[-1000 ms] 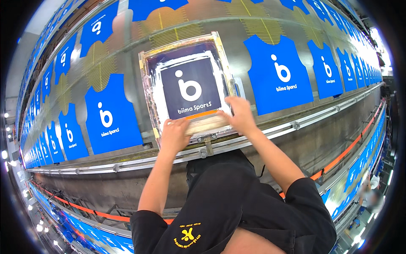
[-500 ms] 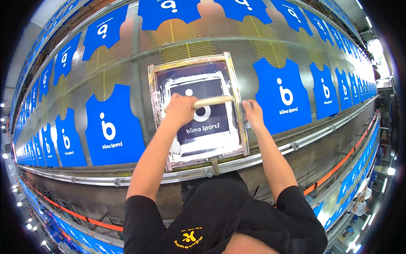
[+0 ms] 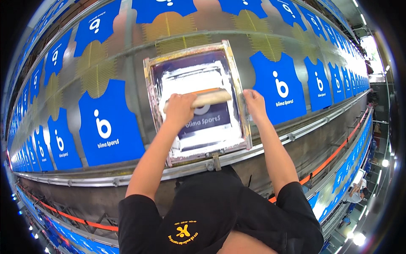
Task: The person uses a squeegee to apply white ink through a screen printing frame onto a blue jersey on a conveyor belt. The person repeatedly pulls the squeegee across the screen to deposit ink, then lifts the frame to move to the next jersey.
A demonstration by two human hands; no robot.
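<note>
A screen-printing frame [image 3: 232, 67] lies on the long print table, with white ink inside it and a dark stencil [image 3: 207, 121] showing a rounded emblem and lettering. My left hand [image 3: 179, 109] is closed round the left end of a squeegee [image 3: 213, 97] with a pale wooden handle. A strip of its orange blade shows along the far edge. White ink [image 3: 190, 77] covers the mesh beyond the squeegee. At the frame's right side, my right hand [image 3: 255, 103] is closed on the frame's edge; its fingertips are partly hidden.
Blue shirt panels with white emblems lie on both sides, one at the left [image 3: 109, 142] and one at the right [image 3: 292, 103]. More panels line the far row. A metal rail [image 3: 186, 171] borders the near edge. Another person [image 3: 357, 192] is at the far right.
White ink now covers the upper stencil, which showed bare before. The squeegee sits slightly nearer me within the frame and is tilted, showing its orange blade. My right hand stays beside the frame.
</note>
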